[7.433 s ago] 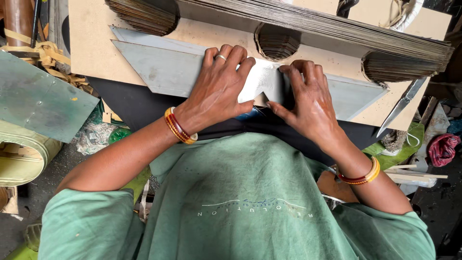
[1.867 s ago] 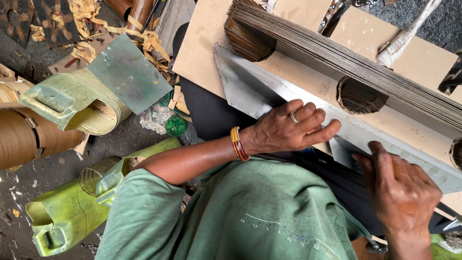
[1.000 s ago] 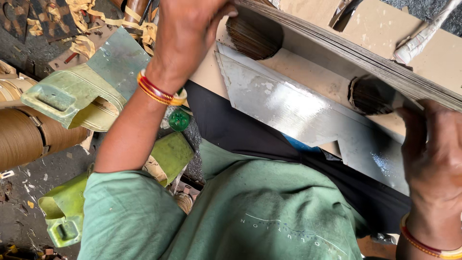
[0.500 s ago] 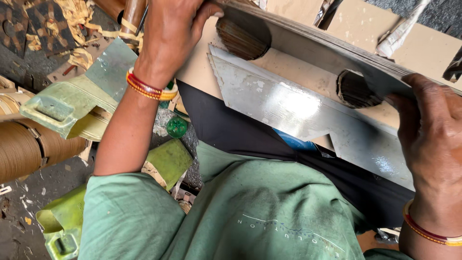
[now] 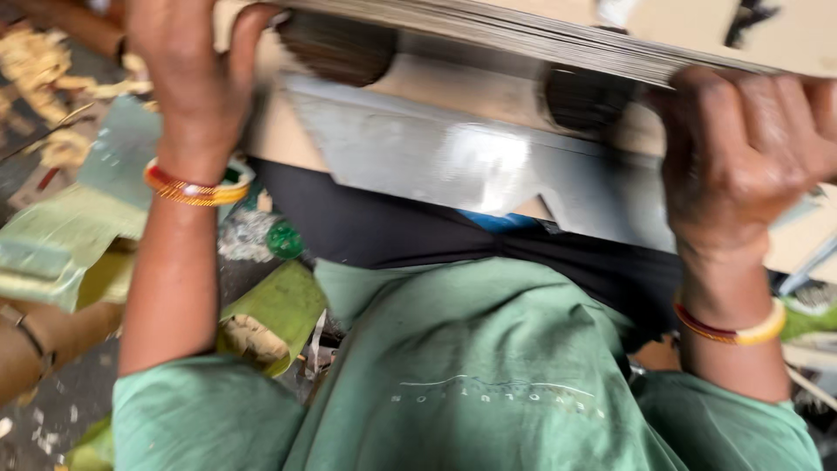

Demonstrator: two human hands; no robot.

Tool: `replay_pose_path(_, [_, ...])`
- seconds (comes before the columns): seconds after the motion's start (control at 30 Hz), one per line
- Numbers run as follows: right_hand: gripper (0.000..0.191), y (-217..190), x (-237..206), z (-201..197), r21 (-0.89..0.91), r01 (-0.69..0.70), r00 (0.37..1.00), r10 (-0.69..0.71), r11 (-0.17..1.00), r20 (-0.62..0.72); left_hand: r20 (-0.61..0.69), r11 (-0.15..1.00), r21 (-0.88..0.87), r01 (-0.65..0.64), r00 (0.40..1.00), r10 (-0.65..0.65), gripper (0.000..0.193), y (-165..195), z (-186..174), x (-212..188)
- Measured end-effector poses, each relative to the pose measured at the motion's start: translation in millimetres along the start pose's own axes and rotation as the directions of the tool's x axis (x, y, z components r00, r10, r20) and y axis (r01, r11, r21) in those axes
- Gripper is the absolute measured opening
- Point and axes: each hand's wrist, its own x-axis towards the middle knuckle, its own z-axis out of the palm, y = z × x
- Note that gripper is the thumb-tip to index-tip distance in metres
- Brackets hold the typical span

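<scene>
My left hand (image 5: pixel 196 65) grips the left end of a thick stack of thin flat sheets (image 5: pixel 488 35) with half-round cut-outs along its near edge. My right hand (image 5: pixel 741 153) is curled over the right end of the same stack. Just below the stack a shiny metal plate (image 5: pixel 453 161) with a notch in its lower edge lies on a tan board (image 5: pixel 279 139). Both wrists wear red and gold bangles. The picture is blurred by motion.
Green folded card pieces (image 5: pixel 61 235) and a brown roll (image 5: pixel 39 344) lie on the floor at left, with a small green round thing (image 5: pixel 285 240) and scraps. My green shirt (image 5: pixel 471 375) and dark cloth (image 5: pixel 392 231) fill the lower middle.
My left hand left the metal plate and rose to the stack's left end. My right hand moved up onto the stack's right end. The view has drawn closer.
</scene>
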Motion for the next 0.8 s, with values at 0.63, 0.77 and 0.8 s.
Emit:
replay_pose_path(0.63, [0.028,26,-26,37,0.148,-0.08,0.994,0.09,0.986,-0.062,0.011,0.993,0.107,-0.055,0.998,0.054,0.028,27,17,13])
replay_pose_path(0.77, [0.031,23,-25,34,0.177,-0.101,0.994,0.106,0.979,-0.015,0.126,0.956,0.242,-0.165,0.982,0.138,0.032,37,6,27])
replay_pose_path(0.8, [0.03,25,-25,30,0.224,-0.123,0.992,0.119,0.967,0.032,0.172,0.945,0.25,-0.21,0.97,0.171,0.033,38,2,35])
